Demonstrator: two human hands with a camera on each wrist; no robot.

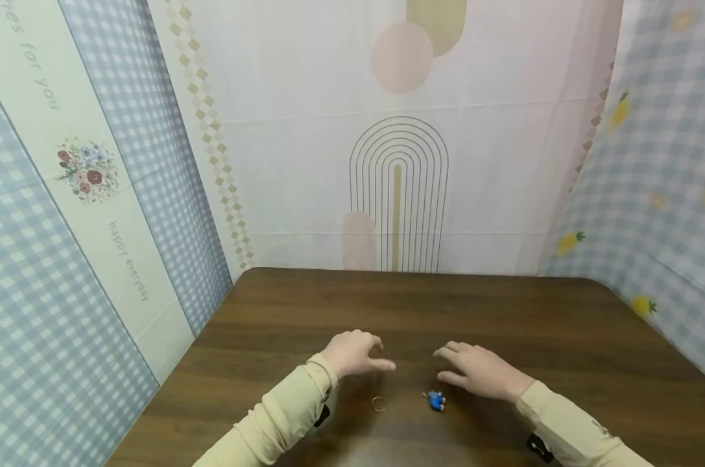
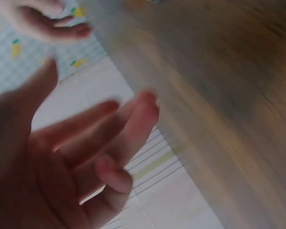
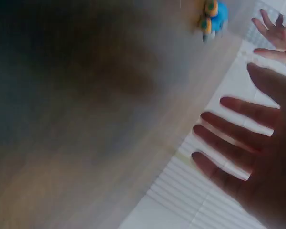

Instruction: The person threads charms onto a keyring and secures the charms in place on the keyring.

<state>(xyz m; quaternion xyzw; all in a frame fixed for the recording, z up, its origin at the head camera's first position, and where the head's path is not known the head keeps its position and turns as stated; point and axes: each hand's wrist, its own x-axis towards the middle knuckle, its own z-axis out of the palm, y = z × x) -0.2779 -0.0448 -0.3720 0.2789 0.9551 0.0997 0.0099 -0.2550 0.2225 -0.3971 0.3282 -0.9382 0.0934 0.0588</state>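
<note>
The left hand (image 1: 358,353) hangs over the table (image 1: 387,305) with its fingers loosely bent and the thumb held apart, gripping nothing; the right hand (image 1: 480,370) hangs across from it, fingers spread and nearly straight, likewise holding nothing; a gap lies between the two. On the dark wood, nearer the person than the hands, rest two small things, well apart from each other: a thin ring (image 1: 378,404), near the left hand, and a blue figure (image 1: 436,401) with yellowish-orange parts, just beside the right hand (a small link seems to stick out at one end, too tiny to make out fully). Pale sleeves (image 1: 288,408) cover both forearms; a white cloth (image 1: 299,162) with printed arches hangs beyond the table.
</note>
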